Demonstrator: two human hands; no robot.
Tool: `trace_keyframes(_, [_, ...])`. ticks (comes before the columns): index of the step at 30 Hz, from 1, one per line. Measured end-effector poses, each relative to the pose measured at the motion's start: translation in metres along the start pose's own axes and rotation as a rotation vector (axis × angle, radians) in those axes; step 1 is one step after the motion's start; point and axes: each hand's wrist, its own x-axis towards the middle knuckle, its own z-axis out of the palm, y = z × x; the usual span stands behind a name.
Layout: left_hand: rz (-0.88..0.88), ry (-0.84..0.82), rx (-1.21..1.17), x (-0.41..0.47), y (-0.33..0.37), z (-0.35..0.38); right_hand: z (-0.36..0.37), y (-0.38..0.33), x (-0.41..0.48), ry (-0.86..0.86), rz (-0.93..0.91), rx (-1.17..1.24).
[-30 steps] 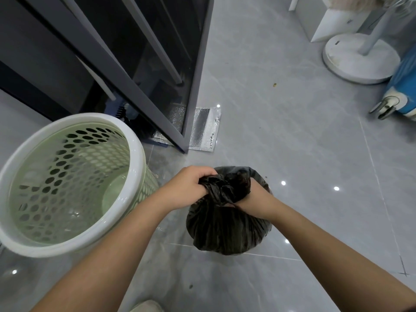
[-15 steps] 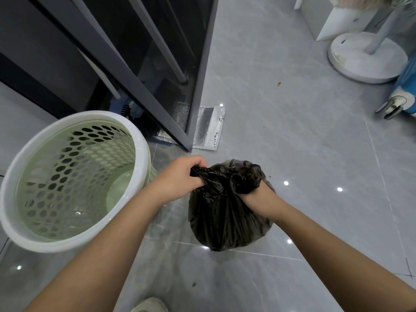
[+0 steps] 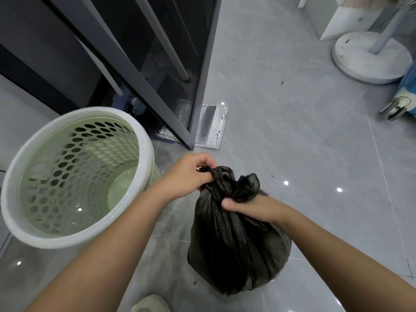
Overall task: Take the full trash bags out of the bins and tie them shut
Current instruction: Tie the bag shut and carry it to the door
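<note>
A full black trash bag [image 3: 236, 246] stands on the grey tiled floor in front of me, its top gathered into a twisted neck. My left hand [image 3: 188, 174] pinches the left end of the gathered top. My right hand [image 3: 252, 206] grips the neck from the right, its fingers wrapped in the plastic. To the left stands a pale green perforated bin [image 3: 74, 176] with a white rim, with no bag inside it.
A dark glass door frame [image 3: 200, 86] stands behind the bin, with a silver foil pouch [image 3: 209, 129] at its foot. A white fan base [image 3: 369, 57] and a blue wheeled item [image 3: 405, 97] sit at the far right. A shoe tip [image 3: 150, 304] shows below.
My hands have pulled the two ends of the bag's top apart, and the neck is more tightly twisted. The view shifted slightly closer to the bag.
</note>
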Motion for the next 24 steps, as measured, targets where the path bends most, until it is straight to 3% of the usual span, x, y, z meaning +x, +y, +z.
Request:
trace_keyframes(4, [-0.027,0.052,-0.032,0.001,-0.008,0.012,0.005,-0.002,0.002,-0.015,-0.059,-0.082])
trace_keyframes(8, [-0.086,0.156,-0.319,0.001,-0.016,0.021,0.007,0.003,0.005,0.030,-0.068,-0.082])
trace_keyframes(10, [-0.109,0.189,-0.354,-0.002,-0.029,0.022,0.004,0.004,0.004,0.047,-0.080,-0.058])
trace_keyframes(12, [-0.061,0.179,-0.194,-0.008,-0.046,0.021,0.000,0.008,0.005,0.102,-0.095,-0.015])
trace_keyframes(17, [0.016,-0.027,0.240,-0.027,-0.083,0.026,-0.008,0.017,0.010,0.206,-0.097,0.070])
trace_keyframes(20, [0.088,0.114,0.308,-0.021,-0.091,0.043,-0.006,0.024,0.017,0.277,-0.079,0.126])
trace_keyframes(24, [0.009,0.220,0.241,-0.005,-0.098,0.067,0.000,0.028,0.024,0.332,-0.044,0.148])
